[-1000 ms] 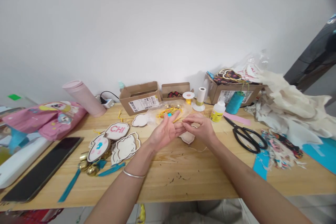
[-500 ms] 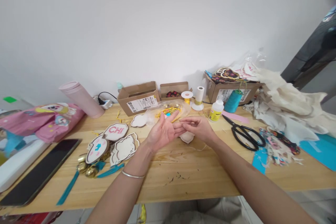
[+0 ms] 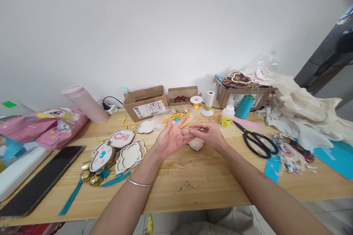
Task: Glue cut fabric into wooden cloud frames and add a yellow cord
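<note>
My left hand (image 3: pixel 171 137) is palm up over the middle of the table, its fingers stretched out and the palm bare. At its fingertips my right hand (image 3: pixel 208 134) is closed in a pinch; whatever it pinches is too small to make out. Partly hidden below the hands lies a small pale lobed plaque (image 3: pixel 196 144), with a thin pale thread (image 3: pixel 208 156) on the wood by my right wrist. Just beyond my left fingers a clear plastic bag (image 3: pixel 160 119) holds yellow cord (image 3: pixel 182 114).
Black scissors (image 3: pixel 260 145), a glue bottle (image 3: pixel 227 115) and a teal thread cone (image 3: pixel 245 106) stand or lie at right. Decorated plaques (image 3: pixel 121 138), gold bells (image 3: pixel 96 180) and a phone (image 3: pixel 41 181) lie left. Cardboard boxes (image 3: pixel 146 102) line the wall.
Both hands keep nearly the same pose. The right fingertips have shifted very slightly to the left against the left fingers.
</note>
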Action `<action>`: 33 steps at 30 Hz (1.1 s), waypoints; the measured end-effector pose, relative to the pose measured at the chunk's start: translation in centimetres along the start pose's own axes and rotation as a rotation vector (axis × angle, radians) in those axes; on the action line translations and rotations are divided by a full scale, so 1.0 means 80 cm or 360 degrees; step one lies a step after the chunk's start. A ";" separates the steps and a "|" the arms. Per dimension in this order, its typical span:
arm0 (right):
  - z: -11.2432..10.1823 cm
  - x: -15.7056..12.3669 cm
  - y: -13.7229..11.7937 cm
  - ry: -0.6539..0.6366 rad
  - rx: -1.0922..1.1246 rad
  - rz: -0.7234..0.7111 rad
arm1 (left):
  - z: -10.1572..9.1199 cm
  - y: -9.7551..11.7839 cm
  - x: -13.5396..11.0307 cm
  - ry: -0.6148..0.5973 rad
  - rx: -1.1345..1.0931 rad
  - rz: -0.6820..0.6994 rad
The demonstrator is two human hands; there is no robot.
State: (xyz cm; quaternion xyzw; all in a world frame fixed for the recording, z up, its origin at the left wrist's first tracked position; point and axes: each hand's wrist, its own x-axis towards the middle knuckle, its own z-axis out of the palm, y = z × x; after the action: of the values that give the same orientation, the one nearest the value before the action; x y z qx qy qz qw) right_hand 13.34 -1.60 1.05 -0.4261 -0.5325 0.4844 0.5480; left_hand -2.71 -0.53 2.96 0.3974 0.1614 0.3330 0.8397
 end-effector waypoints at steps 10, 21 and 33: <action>-0.002 0.001 0.006 -0.0036 0.0032 0.0036 | -0.004 0.001 0.001 -0.0031 -0.0036 0.0020; 0.005 -0.004 0.004 0.0034 0.0125 0.0252 | -0.009 -0.010 0.002 0.0025 0.0015 -0.0062; -0.003 0.002 0.010 -0.0112 0.0179 0.0201 | -0.009 0.001 0.002 -0.0081 -0.0175 -0.0017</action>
State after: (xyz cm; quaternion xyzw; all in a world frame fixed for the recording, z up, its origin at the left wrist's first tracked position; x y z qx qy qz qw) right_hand 13.48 -1.31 0.28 -0.4100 -0.4954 0.5619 0.5204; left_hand -3.03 0.00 2.53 0.3583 0.1236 0.3266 0.8658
